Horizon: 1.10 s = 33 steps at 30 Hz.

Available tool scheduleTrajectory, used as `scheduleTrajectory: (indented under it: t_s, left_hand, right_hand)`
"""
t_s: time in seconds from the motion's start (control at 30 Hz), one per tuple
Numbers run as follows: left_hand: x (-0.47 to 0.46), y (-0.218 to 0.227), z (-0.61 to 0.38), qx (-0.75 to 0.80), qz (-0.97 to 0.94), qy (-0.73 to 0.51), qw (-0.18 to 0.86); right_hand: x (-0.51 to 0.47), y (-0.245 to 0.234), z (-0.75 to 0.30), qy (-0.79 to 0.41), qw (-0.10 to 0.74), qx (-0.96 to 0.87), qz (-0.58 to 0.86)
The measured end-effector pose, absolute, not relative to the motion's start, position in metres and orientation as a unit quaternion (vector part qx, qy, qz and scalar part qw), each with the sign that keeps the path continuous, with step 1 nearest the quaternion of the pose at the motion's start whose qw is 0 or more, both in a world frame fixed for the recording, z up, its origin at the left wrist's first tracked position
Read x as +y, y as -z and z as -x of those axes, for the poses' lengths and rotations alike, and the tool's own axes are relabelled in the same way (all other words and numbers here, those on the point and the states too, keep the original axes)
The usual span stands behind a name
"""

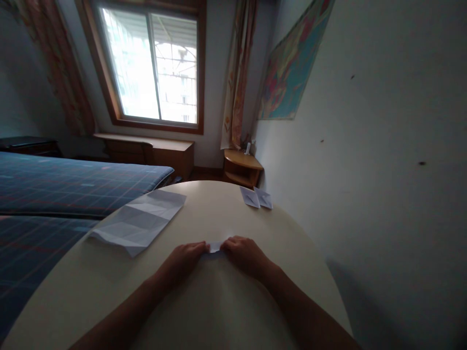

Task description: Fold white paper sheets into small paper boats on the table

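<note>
A small piece of folded white paper (215, 247) is held between my two hands, just above or on the pale round table (222, 214). The fingers of my left hand (189, 255) pinch its left end. At its right end, my right hand (242, 250) grips it with curled fingers. Only the middle of the paper shows; both ends are hidden by the fingers. Whether it touches the tabletop I cannot tell.
A large creased white sheet (140, 221) lies at the table's left edge. Two small folded paper squares (257, 198) lie at the far right. A bed with a plaid mattress (73, 187) stands left, a wall (365, 194) right, a corner shelf (242, 159) beyond.
</note>
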<state>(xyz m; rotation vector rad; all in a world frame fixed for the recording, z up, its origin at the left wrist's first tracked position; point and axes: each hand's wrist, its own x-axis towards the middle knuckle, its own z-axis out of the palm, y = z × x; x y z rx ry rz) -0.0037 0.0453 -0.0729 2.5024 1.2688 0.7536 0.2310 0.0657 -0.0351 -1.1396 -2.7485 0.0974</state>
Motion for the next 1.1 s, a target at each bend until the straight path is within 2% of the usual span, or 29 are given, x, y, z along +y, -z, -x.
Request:
scheduleTrajectory:
  t_s: [0.2,0.53,0.8,1.1]
  left_hand:
    - [0.044,0.072,0.000,0.433,-0.862,-0.249,0.091]
    - [0.039,0.065,-0.002,0.436,-0.863,-0.230,0.112]
    - [0.036,0.059,-0.013,0.503,-0.845,-0.178,0.041]
    - [0.031,0.054,-0.015,0.548,-0.826,-0.132,-0.006]
  right_hand:
    - [0.063,0.039,-0.231,-0.037,0.141,-0.926,0.348]
    - [0.065,0.046,-0.221,0.008,0.127,-0.922,0.366]
    - [0.068,0.048,-0.214,0.047,0.136,-0.920,0.364]
    - [0.063,0.041,-0.217,-0.052,0.180,-0.907,0.377]
